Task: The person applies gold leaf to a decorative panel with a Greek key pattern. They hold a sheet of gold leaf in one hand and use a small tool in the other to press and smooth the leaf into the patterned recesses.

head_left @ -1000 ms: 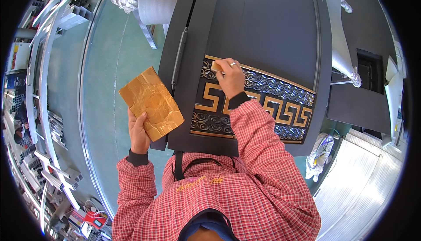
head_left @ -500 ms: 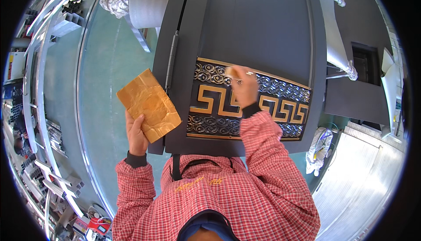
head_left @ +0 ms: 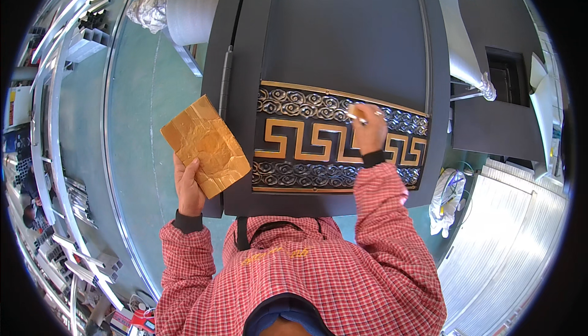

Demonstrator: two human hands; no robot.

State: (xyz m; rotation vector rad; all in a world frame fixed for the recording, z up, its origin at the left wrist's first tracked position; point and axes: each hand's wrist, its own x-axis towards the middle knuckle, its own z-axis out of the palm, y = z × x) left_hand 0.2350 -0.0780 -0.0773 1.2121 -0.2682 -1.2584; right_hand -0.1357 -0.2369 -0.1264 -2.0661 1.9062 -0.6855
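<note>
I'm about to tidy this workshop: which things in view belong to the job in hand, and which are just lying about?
In the job:
gold-coloured board, in the left hand
small tan pad, blurred, in the right hand
dark door with gold meander band

Apparently just lying about:
hollow metal sections, upper left
red device, lower left
white bundle, right

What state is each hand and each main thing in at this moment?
Left hand: closed on the gold card.
Gold card: creased, tilted, held near its lower left edge.
Right hand: pinching the small pad, slightly blurred.
Small pad: at the upper scroll band; contact unclear.
Key pattern: gold, partly hidden by the right hand.
Panel: decorated face toward the camera.
Foil: crumpled.
</note>
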